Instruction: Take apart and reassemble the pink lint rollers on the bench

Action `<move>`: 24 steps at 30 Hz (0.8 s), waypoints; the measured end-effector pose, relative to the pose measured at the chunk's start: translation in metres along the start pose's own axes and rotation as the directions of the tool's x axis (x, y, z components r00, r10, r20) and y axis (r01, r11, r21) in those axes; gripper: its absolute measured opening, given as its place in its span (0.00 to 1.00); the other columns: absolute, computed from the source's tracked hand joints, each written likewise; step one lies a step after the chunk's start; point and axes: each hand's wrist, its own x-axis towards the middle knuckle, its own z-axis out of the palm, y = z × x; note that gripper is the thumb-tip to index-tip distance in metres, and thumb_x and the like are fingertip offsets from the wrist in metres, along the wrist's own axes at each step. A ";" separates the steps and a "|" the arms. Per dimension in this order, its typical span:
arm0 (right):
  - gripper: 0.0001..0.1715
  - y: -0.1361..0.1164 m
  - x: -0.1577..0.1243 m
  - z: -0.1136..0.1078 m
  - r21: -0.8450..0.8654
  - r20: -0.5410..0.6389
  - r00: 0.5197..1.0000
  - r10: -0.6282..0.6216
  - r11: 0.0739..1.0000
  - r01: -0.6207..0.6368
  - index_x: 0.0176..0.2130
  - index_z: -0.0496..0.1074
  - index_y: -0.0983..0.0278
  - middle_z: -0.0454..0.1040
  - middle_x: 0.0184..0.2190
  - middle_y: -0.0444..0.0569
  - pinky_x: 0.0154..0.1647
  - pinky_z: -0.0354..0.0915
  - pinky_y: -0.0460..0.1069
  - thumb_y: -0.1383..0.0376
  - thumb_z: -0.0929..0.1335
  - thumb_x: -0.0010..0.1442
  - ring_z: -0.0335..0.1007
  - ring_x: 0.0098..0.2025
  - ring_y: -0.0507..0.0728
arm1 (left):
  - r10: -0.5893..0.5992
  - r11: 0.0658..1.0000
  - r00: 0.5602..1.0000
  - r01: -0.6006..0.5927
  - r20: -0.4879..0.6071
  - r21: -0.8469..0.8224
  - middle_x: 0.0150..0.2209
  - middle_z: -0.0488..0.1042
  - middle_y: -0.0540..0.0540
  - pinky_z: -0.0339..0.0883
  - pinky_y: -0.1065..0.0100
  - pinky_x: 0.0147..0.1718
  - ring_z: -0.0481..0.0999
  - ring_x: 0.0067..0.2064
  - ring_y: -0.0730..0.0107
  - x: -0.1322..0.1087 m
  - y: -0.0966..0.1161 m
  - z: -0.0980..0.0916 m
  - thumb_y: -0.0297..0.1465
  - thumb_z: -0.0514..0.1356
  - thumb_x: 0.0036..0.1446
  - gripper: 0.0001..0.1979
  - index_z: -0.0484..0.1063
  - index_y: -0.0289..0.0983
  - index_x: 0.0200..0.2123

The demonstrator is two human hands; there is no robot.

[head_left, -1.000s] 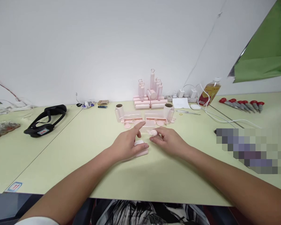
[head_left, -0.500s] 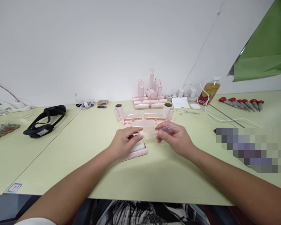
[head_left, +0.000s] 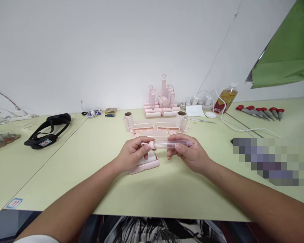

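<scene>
In front of me a clear, pinkish plastic tube [head_left: 164,144] lies level between both hands. Its left end meets a pale pink cap with a loop [head_left: 151,144]. My left hand [head_left: 135,152] pinches that looped cap between thumb and fingers. The fingers of my right hand [head_left: 190,152] are closed around the tube's right part, thumb on its near side. Below my left hand, on the table, rests a pink case with a white roll in it [head_left: 147,163], partly hidden by that hand. Further back lie open pink cases [head_left: 143,130] beside white rolls [head_left: 181,116].
Against the wall stand several pink looped tubes [head_left: 164,84] on stacked pink cases [head_left: 153,114]. To the right are a drink bottle [head_left: 225,100], white cables [head_left: 233,129], red-handled tools [head_left: 262,111] and a pixelated patch. A black head strap [head_left: 49,130] lies left.
The pink looped cap and the clear tube, apart half a second ago, now meet in one line. My right hand has turned the tube level and brought it to the cap.
</scene>
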 end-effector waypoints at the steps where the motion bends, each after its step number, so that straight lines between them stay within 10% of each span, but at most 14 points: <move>1: 0.15 0.000 0.000 -0.001 -0.010 0.007 1.000 -0.002 1.000 0.002 0.42 0.74 0.62 0.75 0.23 0.45 0.29 0.71 0.51 0.59 0.73 0.56 0.74 0.25 0.54 | 0.001 1.000 1.000 -0.001 0.007 -0.025 0.29 0.75 0.47 0.66 0.73 0.25 0.70 0.24 0.77 0.000 0.001 0.000 0.42 0.59 0.59 0.19 0.71 0.34 0.47; 13: 0.26 0.003 -0.001 -0.011 -0.015 0.289 0.956 0.056 0.998 -0.054 0.49 0.72 0.66 0.77 0.32 0.52 0.30 0.71 0.53 0.55 0.72 0.55 0.74 0.28 0.56 | 0.072 0.850 0.952 -0.215 0.299 0.480 0.28 0.73 0.49 0.57 0.74 0.27 0.68 0.28 0.75 0.001 0.010 -0.012 0.42 0.50 0.65 0.19 0.73 0.35 0.37; 24: 0.18 0.009 -0.011 0.007 -0.031 0.179 0.984 -0.003 0.999 0.008 0.41 0.76 0.66 0.76 0.27 0.50 0.23 0.70 0.51 0.55 0.71 0.55 0.72 0.21 0.54 | 0.094 0.731 0.911 -0.338 0.402 0.593 0.25 0.69 0.48 0.55 0.72 0.27 0.65 0.26 0.73 -0.006 0.013 0.000 0.41 0.44 0.67 0.21 0.67 0.35 0.31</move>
